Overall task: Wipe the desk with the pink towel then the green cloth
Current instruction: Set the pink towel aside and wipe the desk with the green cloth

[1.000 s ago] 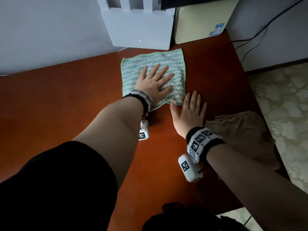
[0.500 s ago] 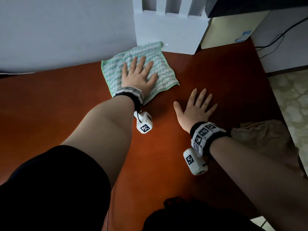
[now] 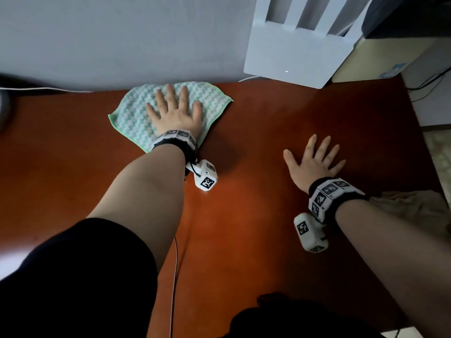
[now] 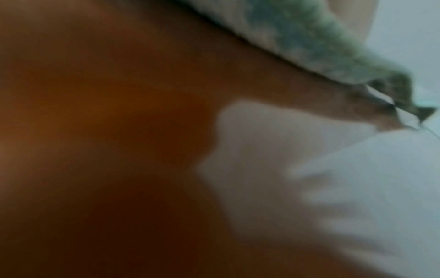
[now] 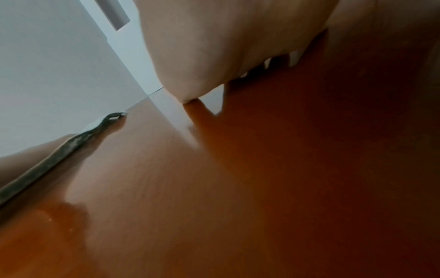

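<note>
The green and white cloth [image 3: 136, 111] lies flat on the red-brown desk [image 3: 244, 167] against the back wall. My left hand [image 3: 174, 111] presses on it with straight, spread fingers. In the blurred left wrist view the cloth's edge [image 4: 321, 52] runs across the top. My right hand [image 3: 314, 159] rests flat on bare desk to the right, fingers spread, holding nothing. The right wrist view shows its palm [image 5: 226, 47] on the wood and the cloth's edge [image 5: 59, 150] far left. The pink towel [image 3: 410, 208] lies crumpled at the desk's right edge, behind my right wrist.
A white device with upright slats [image 3: 300, 45] stands at the back right against the wall, a pale box [image 3: 380, 59] beside it. A thin white cable [image 3: 36, 89] runs along the back edge. Cables [image 3: 429, 84] hang past the desk's right side.
My left hand has slid the green cloth leftward along the back of the desk, away from the white device. My right hand has stayed flat on the desk.
</note>
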Motion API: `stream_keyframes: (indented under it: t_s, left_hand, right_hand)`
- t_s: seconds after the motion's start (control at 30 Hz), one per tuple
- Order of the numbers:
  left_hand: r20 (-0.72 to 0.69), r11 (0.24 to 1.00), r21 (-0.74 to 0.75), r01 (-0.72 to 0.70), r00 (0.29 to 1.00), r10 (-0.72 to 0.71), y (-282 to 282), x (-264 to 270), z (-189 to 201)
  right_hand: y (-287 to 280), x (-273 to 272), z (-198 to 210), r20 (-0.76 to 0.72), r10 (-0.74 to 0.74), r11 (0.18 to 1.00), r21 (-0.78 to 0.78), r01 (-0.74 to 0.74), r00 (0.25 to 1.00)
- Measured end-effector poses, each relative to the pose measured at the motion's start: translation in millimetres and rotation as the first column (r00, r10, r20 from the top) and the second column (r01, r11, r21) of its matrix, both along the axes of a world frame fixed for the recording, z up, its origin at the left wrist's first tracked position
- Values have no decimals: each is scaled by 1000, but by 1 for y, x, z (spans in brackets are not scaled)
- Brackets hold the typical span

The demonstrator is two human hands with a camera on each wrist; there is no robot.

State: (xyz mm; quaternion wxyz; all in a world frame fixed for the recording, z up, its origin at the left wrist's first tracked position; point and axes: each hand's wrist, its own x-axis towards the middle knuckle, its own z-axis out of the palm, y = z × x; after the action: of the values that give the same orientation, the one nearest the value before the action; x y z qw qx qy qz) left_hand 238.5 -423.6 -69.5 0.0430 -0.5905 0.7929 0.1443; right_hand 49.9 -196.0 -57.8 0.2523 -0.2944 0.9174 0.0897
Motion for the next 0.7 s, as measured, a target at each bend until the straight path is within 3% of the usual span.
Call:
stream_keyframes:
  t_s: [0.13, 0.27, 0.37, 0.47, 0.57, 0.63, 0.7]
  left_hand:
    - [27, 985, 18, 171, 985, -171, 30, -34, 1]
    - [5, 885, 57, 462, 886, -463, 100, -86, 3]
    - [24, 822, 56, 566, 823, -568, 139, -103, 0]
    - [48, 780, 55, 623, 779, -625, 173, -107, -1]
    - [73, 731, 68, 679, 727, -682, 216, -104, 0]
    - [83, 702, 74, 708, 697, -712, 245, -96, 1]
    - [64, 702, 83, 708, 699, -712, 267, -83, 2]
  right_hand:
    - [21, -5, 1, -3, 94, 996, -13, -94, 996]
    - [50, -4, 2, 17, 102, 993, -55, -101, 995]
    - [74, -10, 1, 51, 8, 965, -261, 5, 999]
    - [100, -21, 9, 193, -116, 865, -463, 195, 974]
    - [116, -25, 24, 349, -193, 808, -474, 350, 917]
    - [119, -27, 25, 344, -145, 842, -449, 298, 928]
    - [118, -26, 18, 251, -41, 897, -417, 146, 967]
